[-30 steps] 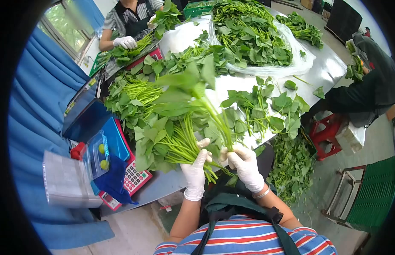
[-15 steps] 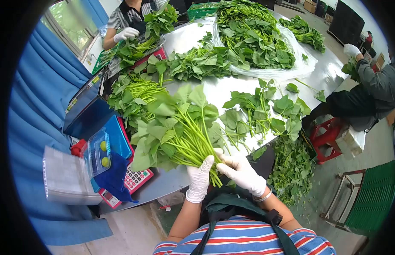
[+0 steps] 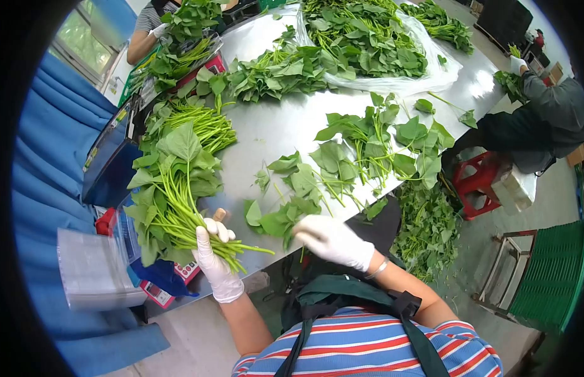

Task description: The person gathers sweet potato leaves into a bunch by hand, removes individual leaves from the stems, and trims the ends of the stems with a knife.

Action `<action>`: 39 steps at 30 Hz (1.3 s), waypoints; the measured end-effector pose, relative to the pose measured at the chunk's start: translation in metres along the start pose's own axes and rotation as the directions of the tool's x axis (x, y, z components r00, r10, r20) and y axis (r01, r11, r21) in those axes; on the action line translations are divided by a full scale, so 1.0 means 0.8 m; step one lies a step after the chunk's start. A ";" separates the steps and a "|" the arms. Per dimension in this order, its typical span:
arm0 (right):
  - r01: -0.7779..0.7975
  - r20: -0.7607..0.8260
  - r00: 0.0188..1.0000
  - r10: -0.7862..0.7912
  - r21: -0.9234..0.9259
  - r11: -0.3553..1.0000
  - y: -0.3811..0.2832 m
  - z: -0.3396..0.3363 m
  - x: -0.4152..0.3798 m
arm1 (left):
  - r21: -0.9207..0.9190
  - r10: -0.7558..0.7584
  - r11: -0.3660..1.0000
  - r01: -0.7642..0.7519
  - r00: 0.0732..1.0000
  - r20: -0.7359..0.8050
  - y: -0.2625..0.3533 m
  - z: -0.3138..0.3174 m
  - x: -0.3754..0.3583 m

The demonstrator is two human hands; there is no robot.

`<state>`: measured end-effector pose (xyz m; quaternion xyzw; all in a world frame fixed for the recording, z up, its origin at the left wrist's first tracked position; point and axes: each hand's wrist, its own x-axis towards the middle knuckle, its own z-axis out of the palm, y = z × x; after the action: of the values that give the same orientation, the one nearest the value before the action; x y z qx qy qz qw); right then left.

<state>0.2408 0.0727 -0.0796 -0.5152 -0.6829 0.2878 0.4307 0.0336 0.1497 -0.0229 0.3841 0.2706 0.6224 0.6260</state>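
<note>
My left hand (image 3: 216, 261), in a white glove, is closed round the stems of a leafy green bunch (image 3: 176, 201) at the left of the table. The bunch's leaves point up and left, its stem ends to the right. My gloved right hand (image 3: 333, 242) is over the table's near edge, beside some loose leafy stems (image 3: 289, 220). It is blurred, so its fingers and any hold on a stem cannot be made out. More loose stems (image 3: 373, 144) lie spread on the metal table (image 3: 254, 135).
A large leafy pile (image 3: 367, 47) on plastic stands at the back. At the left are a pink calculator (image 3: 159, 294) and a clear plastic box (image 3: 94, 270). Co-workers are at the back left and on the right, near a red stool (image 3: 477, 185). A green rack (image 3: 546, 276) stands lower right.
My left hand has carried the bunch left. My right hand has come off its stems and now hovers by the loose stems. The view has shifted slightly.
</note>
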 end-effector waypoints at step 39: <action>-0.423 -0.461 0.876 0.143 -0.590 0.688 0.180 -0.198 0.110 | -0.027 -0.127 0.991 0.129 0.989 0.073 -0.029 0.004 0.003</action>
<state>0.4380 0.1923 -0.1010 -0.7818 -0.5533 -0.0203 0.2869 0.0499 0.1531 -0.0398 0.3781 0.2622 0.5710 0.6799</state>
